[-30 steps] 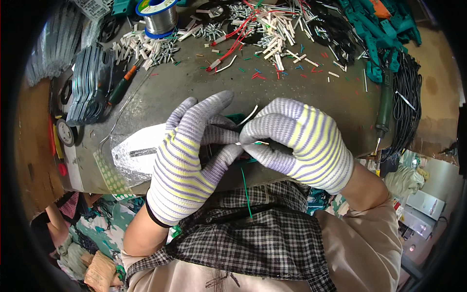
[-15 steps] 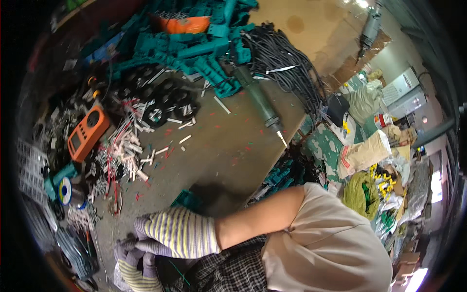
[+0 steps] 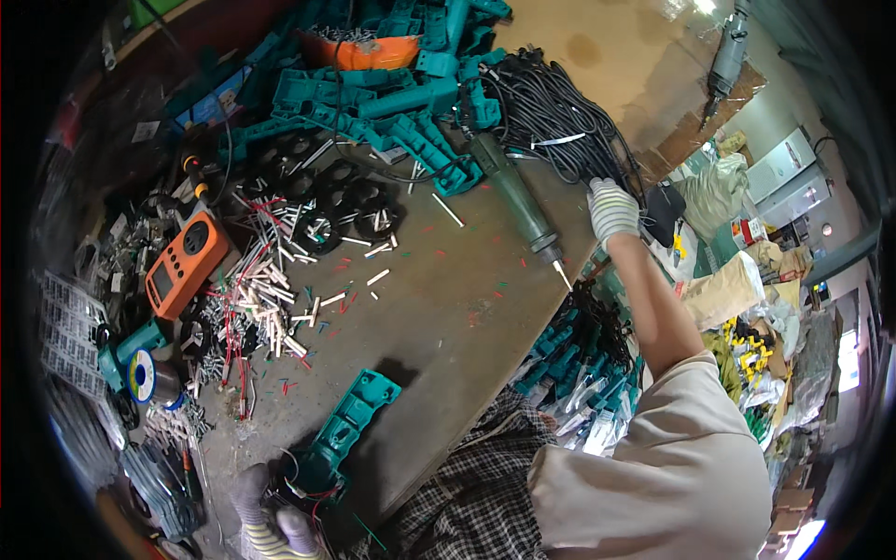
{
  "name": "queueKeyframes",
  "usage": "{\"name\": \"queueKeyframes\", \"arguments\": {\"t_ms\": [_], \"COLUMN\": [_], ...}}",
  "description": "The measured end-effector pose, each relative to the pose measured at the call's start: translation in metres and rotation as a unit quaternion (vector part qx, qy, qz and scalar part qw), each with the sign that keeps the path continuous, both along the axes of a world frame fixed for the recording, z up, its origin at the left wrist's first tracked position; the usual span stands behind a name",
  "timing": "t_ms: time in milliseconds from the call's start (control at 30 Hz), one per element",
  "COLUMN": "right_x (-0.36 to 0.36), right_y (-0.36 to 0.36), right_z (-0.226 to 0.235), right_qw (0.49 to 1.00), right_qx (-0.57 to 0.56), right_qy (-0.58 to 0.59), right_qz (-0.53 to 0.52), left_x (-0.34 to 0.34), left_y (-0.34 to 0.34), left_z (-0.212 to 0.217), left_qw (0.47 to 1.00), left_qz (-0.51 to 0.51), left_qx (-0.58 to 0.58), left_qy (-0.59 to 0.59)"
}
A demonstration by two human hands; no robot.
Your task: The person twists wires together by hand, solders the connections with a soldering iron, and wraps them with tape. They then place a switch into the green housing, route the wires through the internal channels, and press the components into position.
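I position the right hand (image 3: 613,213), in a striped glove, at the near end of the black cable bundle (image 3: 560,117); its fingers are bent, and I cannot tell whether they grip a cable. I see the left hand (image 3: 271,518) partly cut off, thumb and finger parted; its hold cannot be confirmed. The teal housing (image 3: 347,427) rests on the bench (image 3: 448,322) just beside it, red wires (image 3: 322,494) at its near end. Farther out lie a green handheld tool (image 3: 513,196), white tubes (image 3: 268,303) and an orange meter (image 3: 189,264)
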State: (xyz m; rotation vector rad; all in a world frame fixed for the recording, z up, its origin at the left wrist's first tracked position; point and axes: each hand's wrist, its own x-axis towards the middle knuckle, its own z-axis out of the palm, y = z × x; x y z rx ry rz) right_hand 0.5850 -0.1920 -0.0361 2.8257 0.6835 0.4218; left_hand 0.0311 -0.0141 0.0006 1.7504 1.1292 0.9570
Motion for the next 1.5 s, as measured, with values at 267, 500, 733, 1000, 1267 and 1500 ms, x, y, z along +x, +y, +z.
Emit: {"name": "queueKeyframes", "arguments": {"t_ms": [267,500,733,1000,1267,1500], "right_x": [-0.021,-0.215,-0.299,-0.31,-0.346,-0.34], "right_y": [0.063,0.135,0.079,0.095,0.117,0.093], "right_z": [0.116,0.058,0.012,0.04,0.044,0.067], "right_qw": [0.459,0.146,0.374,0.662,0.512,0.399], "right_qx": [0.649,0.632,0.555,0.368,0.391,0.485], "right_qy": [0.588,0.761,0.74,0.555,0.705,0.766], "right_qz": [0.147,0.002,-0.06,0.344,0.298,0.139], "left_x": [-0.014,0.033,0.05,0.056,0.056,0.012], "left_y": [-0.006,-0.02,-0.017,-0.035,-0.041,-0.022], "left_z": [0.03,0.024,0.026,0.015,0.006,0.053], "left_qw": [0.937,0.872,0.841,0.862,0.904,0.924], "left_qz": [-0.029,-0.455,-0.106,-0.125,-0.051,-0.297], "left_qx": [0.313,-0.178,-0.409,-0.413,-0.357,0.075], "left_qy": [-0.151,-0.004,-0.339,-0.268,-0.229,0.231]}}
